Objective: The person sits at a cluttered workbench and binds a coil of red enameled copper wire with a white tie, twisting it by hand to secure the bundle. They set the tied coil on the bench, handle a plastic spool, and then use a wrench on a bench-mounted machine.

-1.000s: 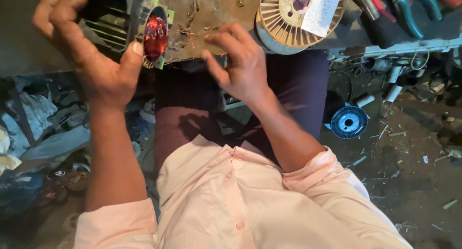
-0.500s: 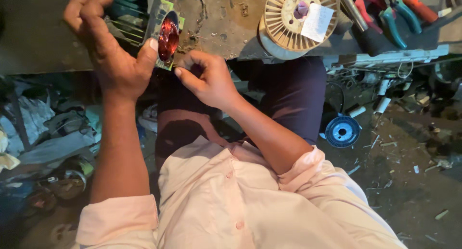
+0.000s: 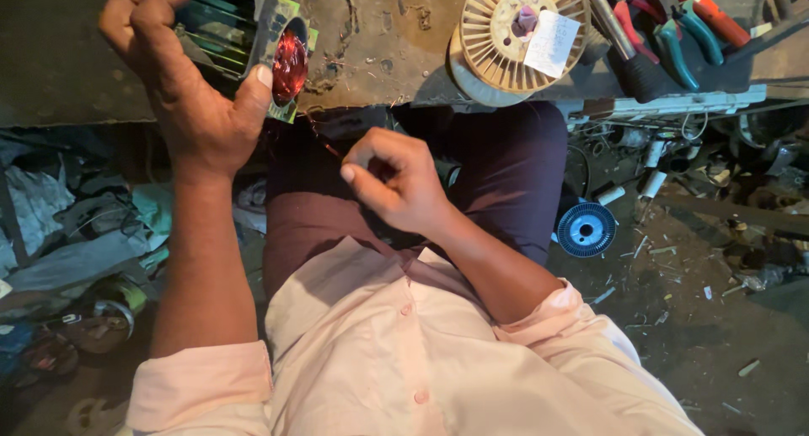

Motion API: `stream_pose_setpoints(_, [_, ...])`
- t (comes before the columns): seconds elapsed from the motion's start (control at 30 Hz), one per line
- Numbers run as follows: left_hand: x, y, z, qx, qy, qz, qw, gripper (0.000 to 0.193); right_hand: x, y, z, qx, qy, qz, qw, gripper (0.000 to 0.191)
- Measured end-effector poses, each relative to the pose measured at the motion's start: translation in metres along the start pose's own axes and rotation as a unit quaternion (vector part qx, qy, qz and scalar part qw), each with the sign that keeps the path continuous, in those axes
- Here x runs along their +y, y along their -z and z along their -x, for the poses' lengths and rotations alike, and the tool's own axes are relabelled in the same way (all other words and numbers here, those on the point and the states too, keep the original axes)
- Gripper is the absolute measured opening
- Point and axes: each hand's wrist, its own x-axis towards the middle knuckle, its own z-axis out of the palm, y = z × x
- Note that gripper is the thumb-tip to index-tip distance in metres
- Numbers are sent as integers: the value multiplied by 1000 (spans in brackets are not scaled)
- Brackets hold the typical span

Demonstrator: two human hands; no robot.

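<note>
The left hand [image 3: 190, 99] clasps a dark finned motor stator [image 3: 244, 40] with copper-red windings, thumb on its rim. The right hand [image 3: 396, 179] pinches shut on what seems a thin copper wire [image 3: 324, 141] (barely visible) running to the windings, below the stained worn workbench [image 3: 379, 48].

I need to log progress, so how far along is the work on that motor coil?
Done: red copper winding already sits in the motor part at the bench edge. In hand: the left hand steadies that part while the right hand pinches a thin wire running from the winding. Left: that loose wire end is not yet tucked in; the pliers lie untouched.
</note>
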Motion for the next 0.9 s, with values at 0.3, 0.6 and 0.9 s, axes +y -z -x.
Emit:
stream_pose_setpoints(0.3, [3, 4, -5, -8, -2, 3, 1000, 71, -2, -13, 10, -73, 56, 82, 992, 9])
stream_pose_setpoints(0.6, [-3, 9, 53, 89, 56, -15, 994, 69, 26, -7, 12, -49, 36, 138, 989, 17])
stream_pose_setpoints(0.9, [-21, -20, 115, -7, 241, 141, 960, 52, 17, -15, 7, -63, 34, 195, 978, 27])
